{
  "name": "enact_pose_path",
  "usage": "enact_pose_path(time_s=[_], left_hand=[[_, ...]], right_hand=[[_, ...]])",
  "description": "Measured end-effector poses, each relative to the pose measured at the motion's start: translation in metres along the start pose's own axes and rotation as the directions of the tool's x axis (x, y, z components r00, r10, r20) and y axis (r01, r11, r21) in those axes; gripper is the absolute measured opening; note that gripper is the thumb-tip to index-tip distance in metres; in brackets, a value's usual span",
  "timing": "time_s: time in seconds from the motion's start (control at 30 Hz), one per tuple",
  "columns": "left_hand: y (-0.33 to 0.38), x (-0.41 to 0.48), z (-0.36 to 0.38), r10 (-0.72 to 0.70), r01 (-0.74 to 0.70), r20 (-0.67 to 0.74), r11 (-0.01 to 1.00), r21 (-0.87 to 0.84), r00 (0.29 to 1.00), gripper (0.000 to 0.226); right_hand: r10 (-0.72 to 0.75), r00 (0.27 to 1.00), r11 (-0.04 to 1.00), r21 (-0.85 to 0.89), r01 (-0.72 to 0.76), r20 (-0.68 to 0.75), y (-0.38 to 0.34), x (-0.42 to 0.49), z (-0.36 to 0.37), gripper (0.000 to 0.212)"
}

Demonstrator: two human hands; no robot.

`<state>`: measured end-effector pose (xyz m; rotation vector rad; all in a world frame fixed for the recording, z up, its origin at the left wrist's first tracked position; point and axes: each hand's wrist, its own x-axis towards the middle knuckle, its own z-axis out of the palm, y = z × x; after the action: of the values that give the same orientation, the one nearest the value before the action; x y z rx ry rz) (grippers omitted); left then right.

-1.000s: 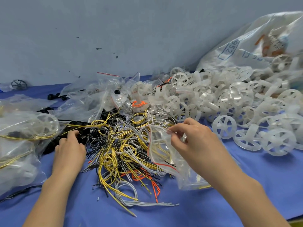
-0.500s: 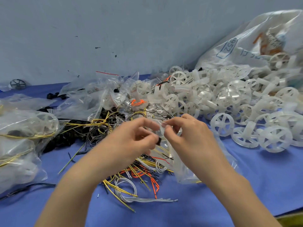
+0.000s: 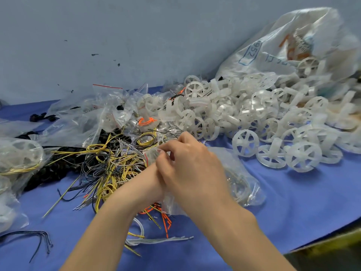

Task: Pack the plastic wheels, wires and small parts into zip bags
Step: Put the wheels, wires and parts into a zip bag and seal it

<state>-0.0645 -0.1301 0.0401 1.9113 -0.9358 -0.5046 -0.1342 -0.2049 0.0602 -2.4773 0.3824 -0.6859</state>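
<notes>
Both hands are together at the mouth of one clear bag (image 3: 242,184). The right hand (image 3: 193,169) lies over the left hand (image 3: 144,184), its fingers curled and pinching the bag's red-edged lip. The left fingers are hidden beneath it, so I cannot tell whether they grip the lip or reach inside.

The step in hand looks like loading or closing this bag. If it is not yet full, the next move calls for one hand to keep the mouth spread while the other fetches a piece. If it is full, the two lips must be lined up and pressed shut along the strip.

The bag is thin, crinkled and see-through. It trails from under the right hand toward the right and lies on the blue table (image 3: 293,202). Pale coils show through it, probably wires, though blur hides the detail.

Loose wires (image 3: 109,165), yellow, black, white and orange, lie tangled just left of the hands and under them. White spoked wheels (image 3: 246,143) are heaped beyond the hands and to their right.
</notes>
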Motion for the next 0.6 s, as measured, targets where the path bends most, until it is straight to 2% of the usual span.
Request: enact_pose_path(time_s=[0.03, 0.13, 0.23, 0.33, 0.4, 0.43, 0.53, 0.6], left_hand=[[0.006, -0.001, 0.002, -0.036, 0.039, 0.083, 0.999, -0.035, 0.996, 0.035], [-0.007, -0.001, -0.002, -0.082, 0.109, 0.105, 0.95, -0.293, 0.991, 0.04], [-0.001, 0.002, -0.005, -0.052, 0.125, 0.158, 0.859, -0.496, 0.986, 0.014], [0.003, 0.002, -0.007, -0.012, 0.108, 0.2, 0.873, -0.476, 0.98, 0.018], [0.0, 0.003, -0.014, -0.043, 0.122, 0.191, 0.897, -0.425, 0.981, 0.047], [0.002, 0.0, -0.019, -0.066, 0.143, 0.19, 0.893, -0.427, 0.98, 0.052], [-0.001, -0.007, -0.043, -0.022, 0.133, 0.231, 0.869, -0.477, 0.973, 0.028], [-0.004, -0.014, -0.061, -0.014, 0.113, 0.194, 0.853, -0.51, 0.981, 0.031]], right_hand=[[-0.012, 1.0, 1.0, -0.009, 0.012, -0.001, -0.001, 0.0, 0.001, 0.031], [-0.029, 0.999, 0.999, -0.019, 0.029, -0.016, -0.001, 0.0, 0.0, 0.029], [-0.027, 1.0, 1.0, -0.005, 0.027, -0.005, 0.002, 0.002, -0.001, 0.029], [-0.023, 1.0, 1.0, 0.021, 0.024, -0.007, 0.004, 0.002, -0.002, 0.029], [-0.025, 1.0, 0.999, 0.022, 0.025, -0.017, 0.006, 0.002, -0.002, 0.028], [-0.024, 0.999, 0.999, 0.021, 0.024, -0.022, 0.008, 0.003, -0.002, 0.027], [-0.028, 0.998, 0.998, 0.051, 0.031, -0.05, 0.014, 0.005, -0.004, 0.025], [-0.017, 0.998, 0.998, 0.061, 0.021, -0.069, 0.019, 0.006, -0.006, 0.024]])
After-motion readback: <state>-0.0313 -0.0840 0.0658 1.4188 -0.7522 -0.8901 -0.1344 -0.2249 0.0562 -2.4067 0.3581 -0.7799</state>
